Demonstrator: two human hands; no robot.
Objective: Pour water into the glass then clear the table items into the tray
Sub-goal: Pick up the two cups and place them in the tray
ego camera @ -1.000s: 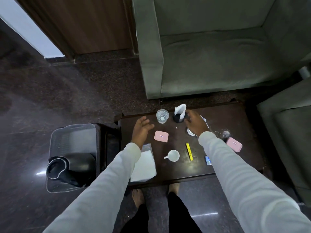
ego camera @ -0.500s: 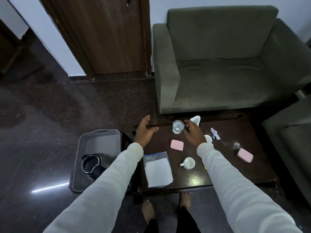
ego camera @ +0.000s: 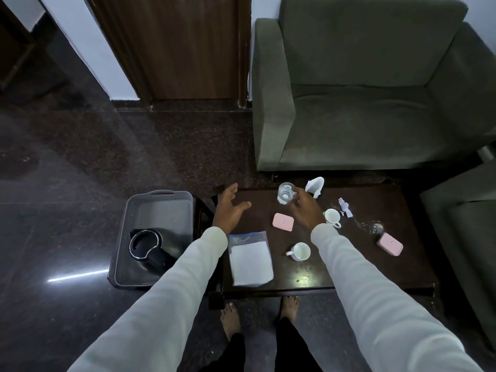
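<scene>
A grey tray [ego camera: 158, 208] sits on the dark floor at far left, with a black kettle [ego camera: 150, 247] lying in its near half. Just right of it begins the dark tabletop [ego camera: 375, 264]. The left hand [ego camera: 228, 210] hovers over the tabletop's left far corner, fingers spread wide and holding nothing. Below it, near the front edge, lies a clear plastic bag [ego camera: 249, 257] with white paper inside. Next comes a pink case [ego camera: 283, 222], and behind it the glass [ego camera: 286, 193] at the far edge (water shows in its bottom). The right hand [ego camera: 306, 208] is at the glass, fingers loosely curled beside its right side; whether they touch it I cannot tell. A white cup [ego camera: 300, 251] stands nearer the front, a second white cup [ego camera: 332, 217] just right of the wrist. Further right lie white paper scraps [ego camera: 345, 207] and another pink case [ego camera: 389, 244].
</scene>
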